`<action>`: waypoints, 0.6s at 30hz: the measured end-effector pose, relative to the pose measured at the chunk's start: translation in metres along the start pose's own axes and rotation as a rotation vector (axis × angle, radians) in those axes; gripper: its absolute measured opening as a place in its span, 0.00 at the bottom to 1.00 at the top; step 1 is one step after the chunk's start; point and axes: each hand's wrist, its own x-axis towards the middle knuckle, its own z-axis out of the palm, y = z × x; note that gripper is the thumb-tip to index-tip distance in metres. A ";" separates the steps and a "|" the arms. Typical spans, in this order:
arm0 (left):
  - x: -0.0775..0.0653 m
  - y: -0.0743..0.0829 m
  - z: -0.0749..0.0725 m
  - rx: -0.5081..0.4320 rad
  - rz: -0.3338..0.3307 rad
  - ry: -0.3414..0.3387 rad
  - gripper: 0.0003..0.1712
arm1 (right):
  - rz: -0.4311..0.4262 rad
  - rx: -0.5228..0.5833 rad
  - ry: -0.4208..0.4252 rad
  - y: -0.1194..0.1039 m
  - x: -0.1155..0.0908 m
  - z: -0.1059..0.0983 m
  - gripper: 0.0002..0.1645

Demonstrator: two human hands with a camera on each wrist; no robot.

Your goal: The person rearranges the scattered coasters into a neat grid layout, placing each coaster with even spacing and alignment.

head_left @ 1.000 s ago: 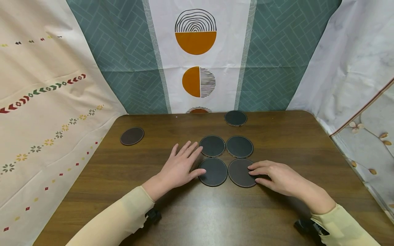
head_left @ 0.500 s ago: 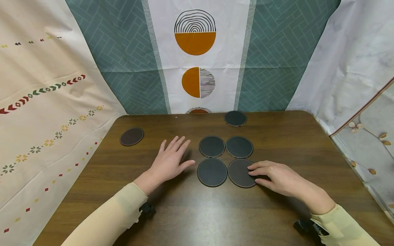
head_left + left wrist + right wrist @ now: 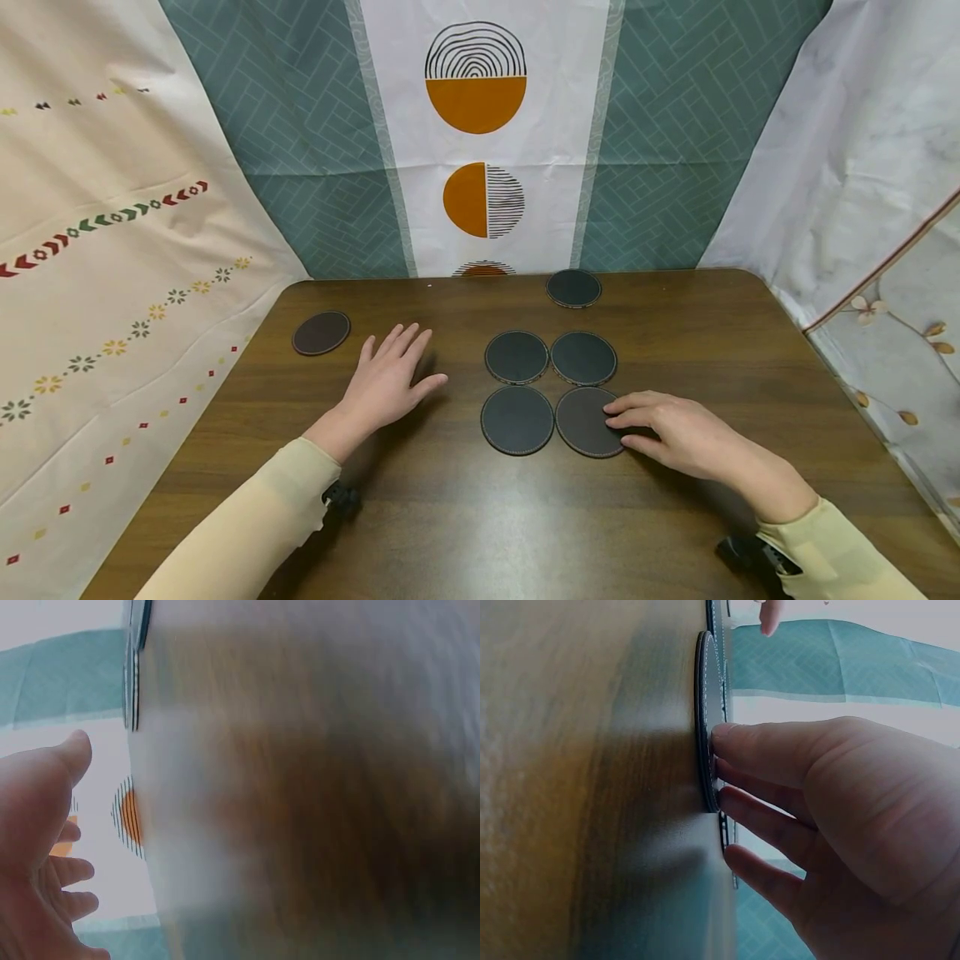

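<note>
Several round coasters with stitched rims lie flat on the wooden table. In the head view, a two-by-two group holds a dark coaster at back left [image 3: 517,357], another at back right [image 3: 583,358], a third at front left [image 3: 517,420] and a brown coaster [image 3: 587,422] at front right. My right hand [image 3: 671,433] rests its thumb and fingertips on the brown coaster's right part; the right wrist view shows the thumb [image 3: 739,742] on its face. Left of the group, my left hand [image 3: 382,383] hovers with fingers spread, holding nothing.
Another brown coaster [image 3: 322,332] lies at the table's far left. A dark coaster [image 3: 573,288] sits at the back edge. Patterned cloths [image 3: 300,125] hang behind and beside the table [image 3: 450,533].
My left hand has drawn away leftward from the group, uncovering the front-left coaster, which shifted slightly left early on. My right hand has stayed on the brown coaster.
</note>
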 end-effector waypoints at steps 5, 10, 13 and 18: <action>0.000 -0.012 -0.003 0.003 -0.034 -0.008 0.52 | 0.005 -0.001 0.003 -0.001 0.000 0.000 0.19; -0.001 -0.027 -0.005 0.006 -0.075 -0.021 0.52 | 0.007 0.004 0.001 -0.001 0.001 0.000 0.19; -0.002 -0.035 -0.008 0.001 -0.097 -0.025 0.52 | 0.010 0.007 -0.005 -0.002 0.002 0.000 0.18; -0.003 -0.048 -0.012 -0.011 -0.130 -0.028 0.52 | 0.011 0.002 -0.001 -0.003 0.003 -0.001 0.17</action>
